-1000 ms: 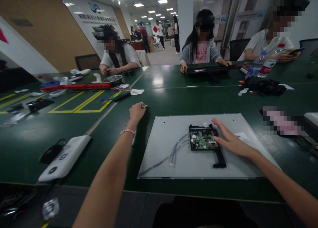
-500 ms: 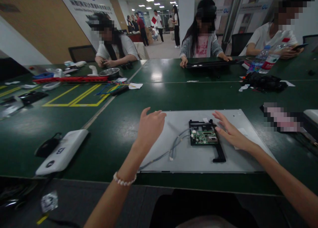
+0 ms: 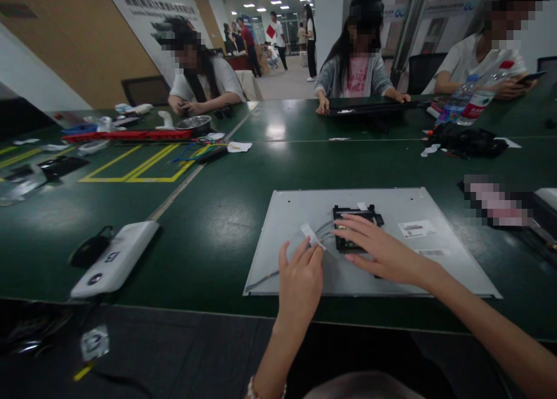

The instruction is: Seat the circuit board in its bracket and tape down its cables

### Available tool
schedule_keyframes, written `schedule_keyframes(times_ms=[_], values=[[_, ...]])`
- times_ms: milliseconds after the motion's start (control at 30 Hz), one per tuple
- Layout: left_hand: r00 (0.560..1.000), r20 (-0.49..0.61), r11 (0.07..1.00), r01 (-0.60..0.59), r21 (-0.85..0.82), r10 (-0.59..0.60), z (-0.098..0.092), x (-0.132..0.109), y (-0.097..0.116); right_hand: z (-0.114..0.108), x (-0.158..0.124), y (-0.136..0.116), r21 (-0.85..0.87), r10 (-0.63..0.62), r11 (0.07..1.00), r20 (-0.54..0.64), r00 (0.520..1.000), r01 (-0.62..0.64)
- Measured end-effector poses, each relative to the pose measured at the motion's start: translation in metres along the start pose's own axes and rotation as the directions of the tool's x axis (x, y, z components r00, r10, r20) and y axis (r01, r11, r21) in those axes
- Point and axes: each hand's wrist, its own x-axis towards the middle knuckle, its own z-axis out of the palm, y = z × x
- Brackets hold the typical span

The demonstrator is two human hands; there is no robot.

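Observation:
A grey metal panel (image 3: 300,205) lies flat on the green table in front of me. A black frame with a green circuit board (image 3: 354,213) sits on its middle, with thin wires (image 3: 324,228) running off to the left. My left hand (image 3: 300,280) pinches a small white strip of tape or connector (image 3: 312,235) just left of the board. Resting flat over the circuit board, my right hand (image 3: 380,251) has its fingers stretched out and hides most of it.
A white device (image 3: 115,263) with a black strap lies at the left. Yellow floor-style markings, red bars and a metal bowl (image 3: 195,122) sit at the far left. Three people sit across the table. Bottles (image 3: 467,103) and a black bundle (image 3: 467,141) are at the right.
My left hand drew back from the table beyond the panel's far left corner and now pinches the white strip by the board. My right hand slid left, on top of the circuit board.

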Motion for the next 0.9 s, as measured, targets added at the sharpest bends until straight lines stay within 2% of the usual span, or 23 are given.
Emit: schedule_keyframes(times_ms=[200,333,467,600,900], values=[[0.998,-0.036,0.998,0.046,-0.044,-0.048,-0.004,-0.002,0.000,0.010,0.011,-0.010,-0.095,-0.103,0.990,0.027,0.994,0.105],[0.984,-0.075,0.987,0.160,-0.034,-0.162,-0.005,0.005,-0.005,0.012,0.018,-0.018,-0.138,-0.135,0.980,0.051,0.990,0.141],[0.978,-0.028,0.978,0.207,-0.016,-0.207,0.002,0.011,-0.006,0.016,0.024,-0.023,-0.195,-0.140,0.969,0.066,0.988,0.150],[0.973,0.021,0.974,0.227,0.017,-0.228,0.005,0.010,-0.002,0.022,0.026,-0.026,-0.181,-0.152,0.970,0.082,0.985,0.165],[0.962,0.097,0.966,0.249,0.075,-0.255,0.001,0.011,0.002,0.026,0.000,-0.043,-0.119,-0.031,0.991,0.208,0.978,0.057]])
